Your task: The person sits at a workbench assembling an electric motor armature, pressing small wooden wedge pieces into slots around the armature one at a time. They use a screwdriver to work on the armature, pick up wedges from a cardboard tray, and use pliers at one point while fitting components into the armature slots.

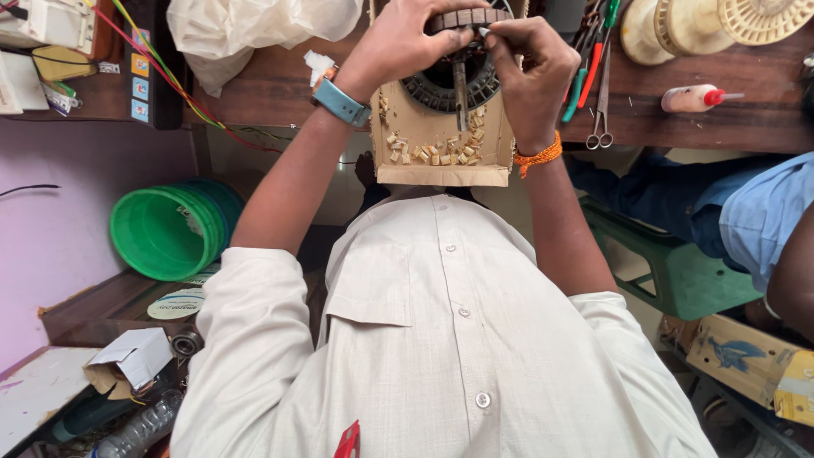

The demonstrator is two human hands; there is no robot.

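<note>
Left hand [407, 38] closed on ring-shaped stator [449, 80], standing on cardboard tray [441, 174] at worktop [678, 127] edge. Right hand [530, 72] pinching small pale insert [484, 31]. Seat insert squarely; steady stator firmly.

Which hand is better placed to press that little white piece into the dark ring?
Probably the right hand. Its fingers pinch the white piece right at the rim of the ring, while the left hand is wrapped over the ring's top edge, holding it.
</note>
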